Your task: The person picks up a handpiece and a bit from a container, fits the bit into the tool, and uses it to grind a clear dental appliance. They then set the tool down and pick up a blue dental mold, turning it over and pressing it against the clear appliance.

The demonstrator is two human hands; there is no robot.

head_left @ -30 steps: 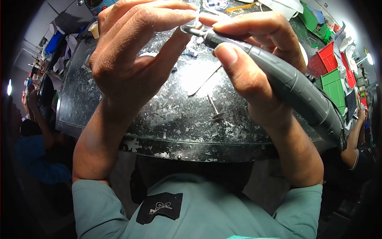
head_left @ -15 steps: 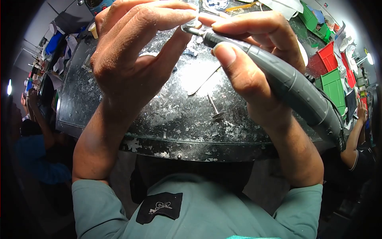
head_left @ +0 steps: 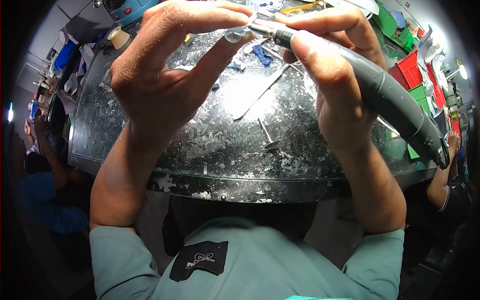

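Observation:
My left hand (head_left: pixel 152 80) pinches a small clear, see-through piece (head_left: pixel 234 35) between thumb and fingers near the top of the view. Part of this piece is hidden by the fingertips, and I cannot make out its exact kind. In my right hand (head_left: pixel 335 75) is a dark grey rotary tool handpiece (head_left: pixel 400 97), held like a pen and slanting down to the right. Its thin metal tip reaches the clear piece; whether it touches cannot be told. Both hands are raised over the black, white-flecked workbench (head_left: pixel 215 155).
A flat metal blade (head_left: pixel 262 94) and a small disc on a thin shank (head_left: pixel 270 142) lie below the hands. Blue scraps (head_left: pixel 261 55) lie behind. Red bins (head_left: pixel 411 72) and green bins (head_left: pixel 392 25) stand right, a cream cup-like object (head_left: pixel 118 38) left. Other people sit at both sides.
My right hand and the handpiece have shifted right, and the tool's rear end has swung out to the right. The clear piece is turned and shows more below my left fingers.

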